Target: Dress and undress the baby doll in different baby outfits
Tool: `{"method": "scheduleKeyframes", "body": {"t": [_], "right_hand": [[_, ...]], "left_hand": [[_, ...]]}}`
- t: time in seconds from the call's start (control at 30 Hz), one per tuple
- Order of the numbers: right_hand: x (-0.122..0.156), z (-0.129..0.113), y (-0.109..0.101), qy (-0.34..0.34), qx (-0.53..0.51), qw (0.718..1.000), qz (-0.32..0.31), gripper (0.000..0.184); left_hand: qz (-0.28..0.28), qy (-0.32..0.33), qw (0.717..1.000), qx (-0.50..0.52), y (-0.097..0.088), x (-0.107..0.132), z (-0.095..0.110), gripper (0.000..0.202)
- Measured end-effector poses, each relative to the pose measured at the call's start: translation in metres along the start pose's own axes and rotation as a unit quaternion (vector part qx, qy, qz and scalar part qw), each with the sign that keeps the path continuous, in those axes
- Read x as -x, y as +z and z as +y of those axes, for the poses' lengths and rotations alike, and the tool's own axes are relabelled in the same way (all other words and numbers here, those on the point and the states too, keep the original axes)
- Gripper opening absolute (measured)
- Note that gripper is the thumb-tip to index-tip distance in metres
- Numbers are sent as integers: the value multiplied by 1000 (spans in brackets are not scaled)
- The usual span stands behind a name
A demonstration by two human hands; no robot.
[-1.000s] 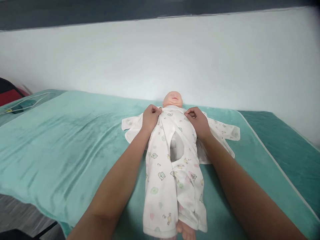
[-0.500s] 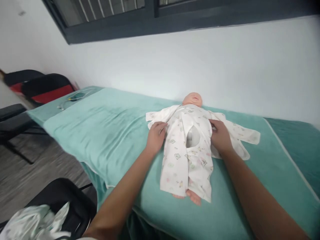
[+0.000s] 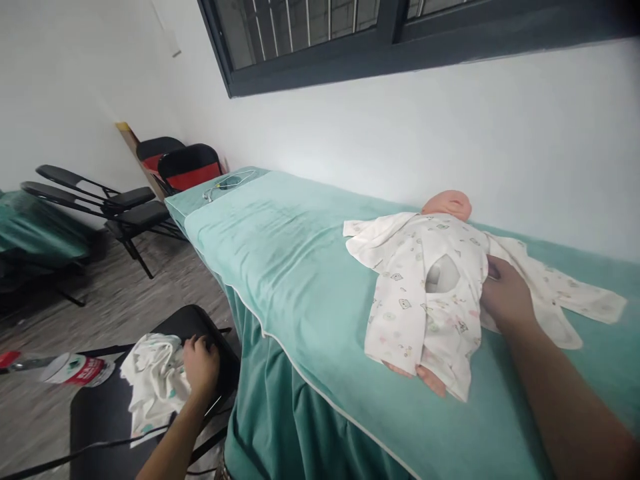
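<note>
Pinkish plastic baby doll (image 3: 449,202): lying on back on mint-green plush sheet (image 3: 300,273), head toward far edge, feet toward near edge, toes showing below cuffs. White printed split-crotch garment (image 3: 400,303): worn on doll, small animal motifs, chest to ankles, oval front opening baring white layer beneath. White printed long-sleeved jacket (image 3: 545,290): open, spread under doll, sleeves stretched out to either side, cuffs flat. White cloth with green patches (image 3: 156,377): crumpled in loose heap on black chair seat (image 3: 97,417).

Looks like a care-training room: baby doll (image 3: 447,204), green-draped bed (image 3: 295,267), folding chairs (image 3: 190,161)
</note>
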State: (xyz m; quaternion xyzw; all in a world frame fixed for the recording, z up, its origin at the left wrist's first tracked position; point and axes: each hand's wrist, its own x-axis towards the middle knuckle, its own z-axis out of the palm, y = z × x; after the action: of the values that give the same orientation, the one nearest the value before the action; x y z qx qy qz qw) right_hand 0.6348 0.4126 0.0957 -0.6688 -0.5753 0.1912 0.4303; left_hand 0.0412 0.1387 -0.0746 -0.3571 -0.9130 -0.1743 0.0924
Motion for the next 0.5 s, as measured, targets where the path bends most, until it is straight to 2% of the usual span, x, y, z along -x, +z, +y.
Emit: {"method": "scheduleKeyframes", "body": {"t": [0.13, 0.37, 0.5], "right_hand": [[11, -2, -3, 16, 11, 1000, -11, 47], [24, 4, -2, 15, 1, 1000, 7, 49], [24, 2, -1, 21, 4, 1000, 12, 49]], "left_hand": [[-42, -101, 991, -74, 12, -12, -20, 58], [-116, -174, 971, -115, 16, -37, -18, 62], [-97, -180, 975, -85, 16, -40, -16, 58]]}}
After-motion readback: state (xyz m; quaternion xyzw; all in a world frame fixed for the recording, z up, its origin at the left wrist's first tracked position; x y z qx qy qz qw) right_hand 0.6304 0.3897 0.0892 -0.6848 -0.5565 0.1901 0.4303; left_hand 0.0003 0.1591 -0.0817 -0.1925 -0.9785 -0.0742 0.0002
